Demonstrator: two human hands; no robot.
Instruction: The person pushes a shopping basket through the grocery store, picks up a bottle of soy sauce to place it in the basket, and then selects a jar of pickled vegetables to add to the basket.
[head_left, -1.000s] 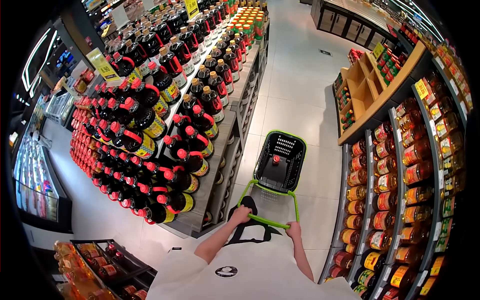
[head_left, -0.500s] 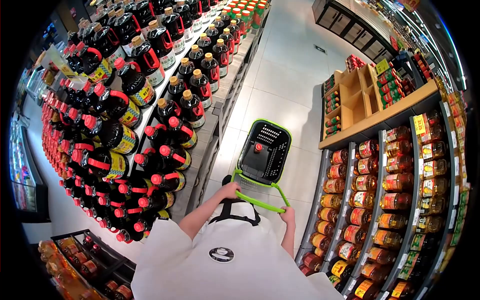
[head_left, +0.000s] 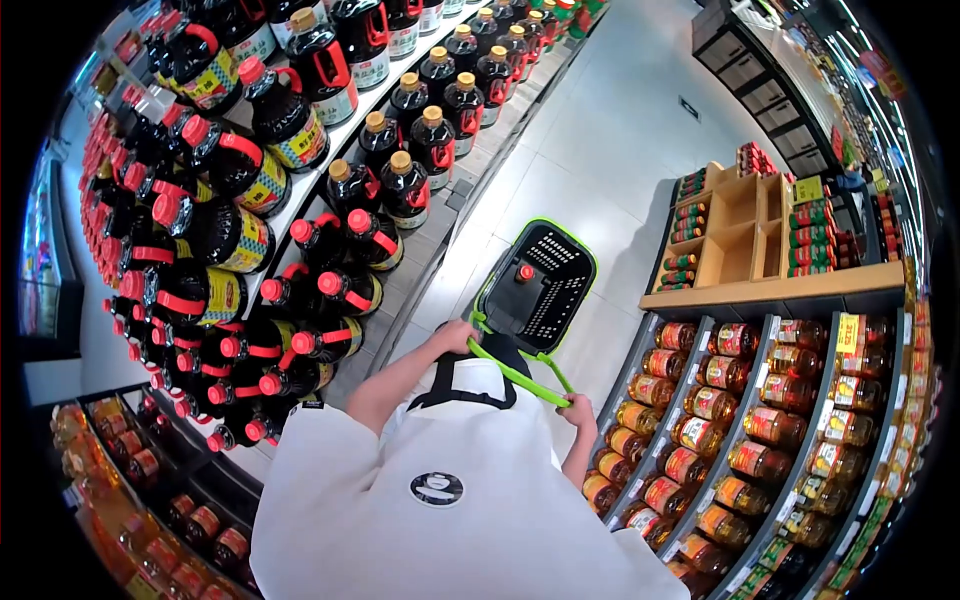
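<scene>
My left hand (head_left: 460, 335) is closed around the left end of a green handle (head_left: 522, 379). My right hand (head_left: 577, 410) grips the handle's right end. The handle belongs to a black shopping basket (head_left: 572, 254) with a green rim and perforated walls, standing on the floor in front of my body. Inside the basket a small red-capped container (head_left: 525, 272) stands near the left wall; its kind is hard to make out from above.
Close on the left, dark bottles with red caps (head_left: 372, 235) and gold caps (head_left: 405, 190) fill a stepped display. Shelves of amber bottles (head_left: 765, 425) line the right, below a wooden rack (head_left: 735, 215) holding jars. A pale tiled floor (head_left: 590, 130) runs ahead between them.
The view has rotated clockwise: the right-hand shelves sit lower and the basket tilts more to the right. Both hands keep hold of the handle.
</scene>
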